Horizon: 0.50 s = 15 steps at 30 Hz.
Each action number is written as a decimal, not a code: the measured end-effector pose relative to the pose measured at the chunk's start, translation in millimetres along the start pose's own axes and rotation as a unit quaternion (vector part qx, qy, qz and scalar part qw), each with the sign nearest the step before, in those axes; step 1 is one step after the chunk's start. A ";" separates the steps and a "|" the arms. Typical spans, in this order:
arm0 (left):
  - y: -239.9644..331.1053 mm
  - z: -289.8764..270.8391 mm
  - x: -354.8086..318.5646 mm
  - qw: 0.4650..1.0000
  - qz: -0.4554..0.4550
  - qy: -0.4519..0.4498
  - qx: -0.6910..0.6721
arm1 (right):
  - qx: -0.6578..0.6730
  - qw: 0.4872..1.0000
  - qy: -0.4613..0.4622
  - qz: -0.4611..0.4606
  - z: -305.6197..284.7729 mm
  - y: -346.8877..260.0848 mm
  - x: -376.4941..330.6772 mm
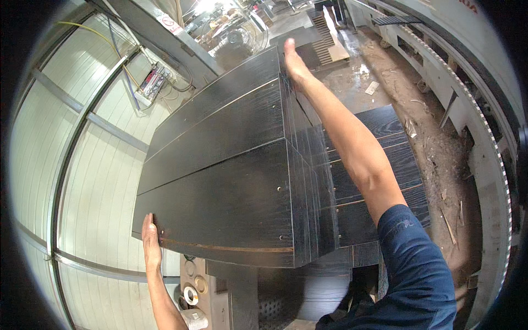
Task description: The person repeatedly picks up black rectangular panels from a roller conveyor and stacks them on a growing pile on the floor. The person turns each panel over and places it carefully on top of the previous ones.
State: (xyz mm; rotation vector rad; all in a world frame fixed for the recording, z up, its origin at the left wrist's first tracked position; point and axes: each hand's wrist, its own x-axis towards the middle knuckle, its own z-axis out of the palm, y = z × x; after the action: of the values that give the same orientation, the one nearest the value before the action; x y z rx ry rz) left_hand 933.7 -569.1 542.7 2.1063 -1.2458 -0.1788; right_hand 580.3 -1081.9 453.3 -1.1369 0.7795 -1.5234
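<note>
Black stack: a big pile of flat black boards point(220, 176) sits in the middle, turned at a slant, between the two hands. I cannot see well what it rests on.
Left hand: the left hand point(150, 242) is at the stack's near left corner. It is flat and not curled up, with the fingers pointing up along the edge.
Left arm: it comes up from the bottom, leaning a bit left, and the wrist looks almost straight.
Right hand: the right hand point(296, 66) is by the stack's far right corner. One finger or thumb sticks up; the rest are hidden, so I cannot tell if it grips.
Right arm: it reaches long and nearly straight, from a blue sleeve point(415, 269) up over the other pile.
Other pile: more black boards point(379, 159) lie lower down, just right of the big stack.
Tape rolls: a white roll point(186, 294) and a tan roll point(204, 284) sit near the stack's near edge.
</note>
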 end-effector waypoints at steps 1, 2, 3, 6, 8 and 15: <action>0.4 1.3 1.3 1.000 -0.005 0.003 -0.012 | -0.004 1.000 0.014 0.006 -8.3 6.0 4.9; 0.6 1.8 3.9 1.000 0.001 0.003 -0.009 | -0.007 1.000 0.024 0.016 -19.5 13.4 9.7; -0.3 2.1 5.2 1.000 0.005 0.002 -0.008 | -0.013 1.000 0.028 0.006 -29.5 20.9 8.9; -5.6 0.8 9.6 1.000 0.015 0.001 -0.002 | -0.066 0.997 0.020 0.018 -15.8 44.7 -7.9; -8.6 -3.3 12.0 0.996 0.043 -0.004 0.082 | -0.038 0.998 -0.002 0.045 -28.0 44.2 -18.8; 5.7 -0.1 6.4 1.000 0.010 -0.011 0.026 | -0.030 0.997 0.052 0.045 -27.0 24.5 -57.8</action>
State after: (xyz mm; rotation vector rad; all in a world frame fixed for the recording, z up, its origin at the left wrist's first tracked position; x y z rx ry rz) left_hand 933.1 -576.0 547.6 2.1400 -1.2981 -0.1635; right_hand 564.5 -1034.5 406.7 -1.0578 0.9404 -1.5009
